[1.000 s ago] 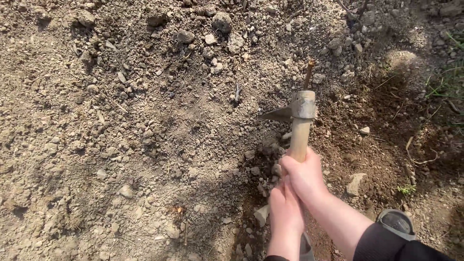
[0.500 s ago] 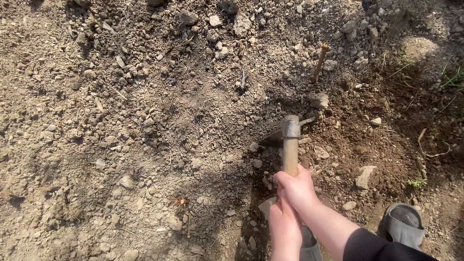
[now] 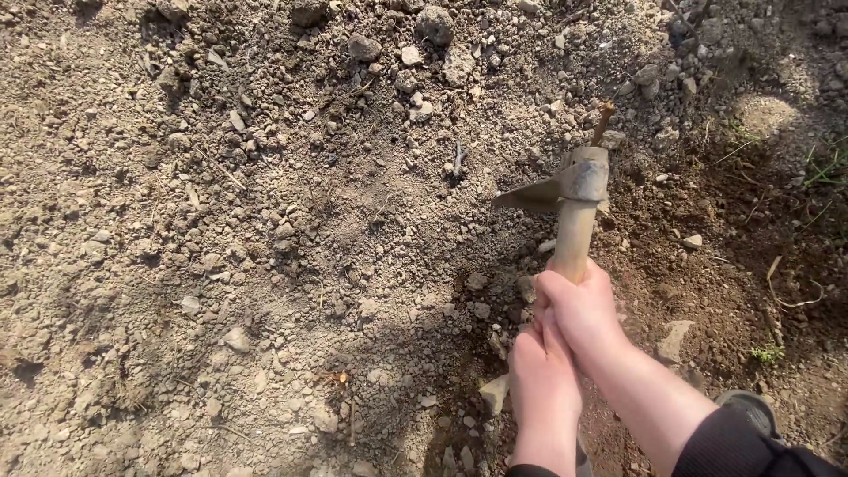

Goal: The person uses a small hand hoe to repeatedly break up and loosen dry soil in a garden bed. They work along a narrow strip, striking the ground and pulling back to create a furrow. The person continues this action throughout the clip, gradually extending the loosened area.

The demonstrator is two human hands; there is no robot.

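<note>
Both my hands grip the wooden handle of a small pick-hoe. My right hand is higher on the handle, my left hand just below it. The grey metal head is lifted off the ground, its pointed blade aimed left. Below it lies dry, stony soil with darker loosened earth to the right. A short brown stick stands in the ground just beyond the head.
Stones and clods are scattered over the upper ground. A flat pale stone lies right of my arms. My grey sandal shows at the bottom right. A few green blades grow at the right edge.
Half a second ago the hoe head was down in the soil; it has now been lifted back up, as it was a second ago. Both hands kept their grip.
</note>
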